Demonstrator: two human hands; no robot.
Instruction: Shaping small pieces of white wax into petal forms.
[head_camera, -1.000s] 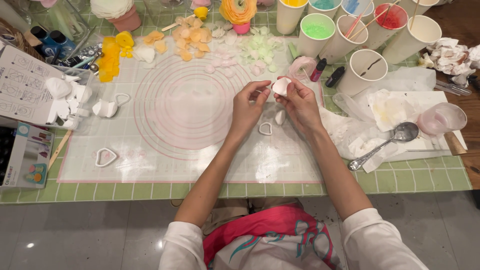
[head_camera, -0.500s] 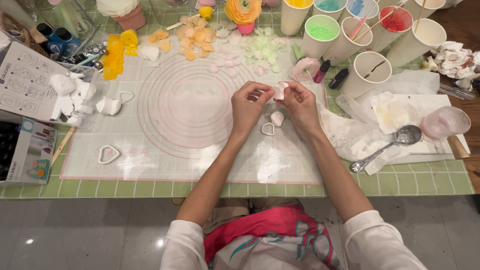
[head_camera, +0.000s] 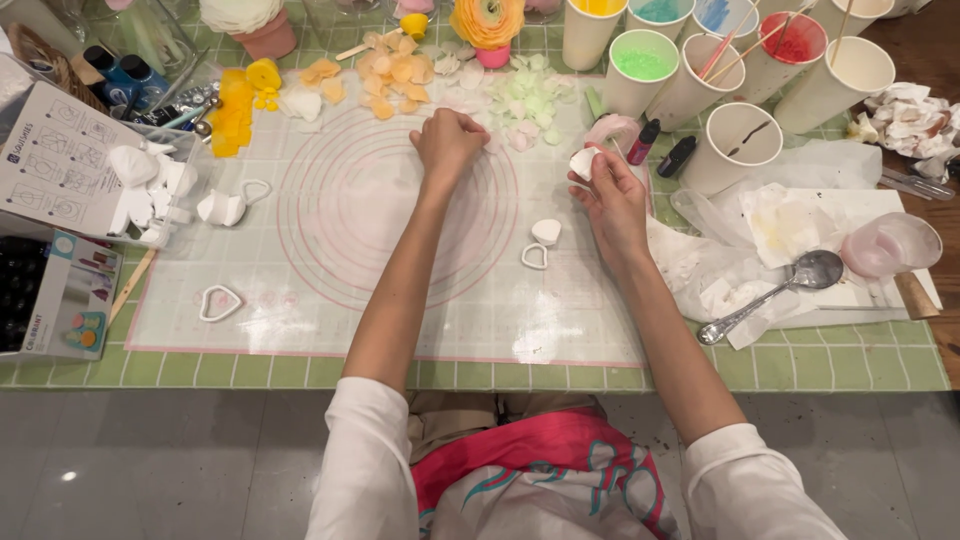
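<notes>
Near: 1 metal spoon (head_camera: 775, 290) at right, 2 heart cutters (head_camera: 534, 256) w/ 1 white heart by right hand (head_camera: 612, 195), which pinched a white clay piece (head_camera: 583, 161). Left hand (head_camera: 448, 138) was fisted farther out on mat (head_camera: 330, 280), holding nothing visible. Left: 1 white printed box (head_camera: 55, 165), 1 colourful box (head_camera: 60, 300). Far: 8 paper cups (head_camera: 740, 140).

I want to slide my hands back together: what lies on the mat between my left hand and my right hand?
In the head view, only bare mat lies between the left hand and the right hand, which holds a small white piece.

Glossy metal spoon (head_camera: 812, 270), translucent smooth silicone mat (head_camera: 400, 260), matt paper cups (head_camera: 735, 145), crumpled plastic wrap (head_camera: 730, 255)
</notes>
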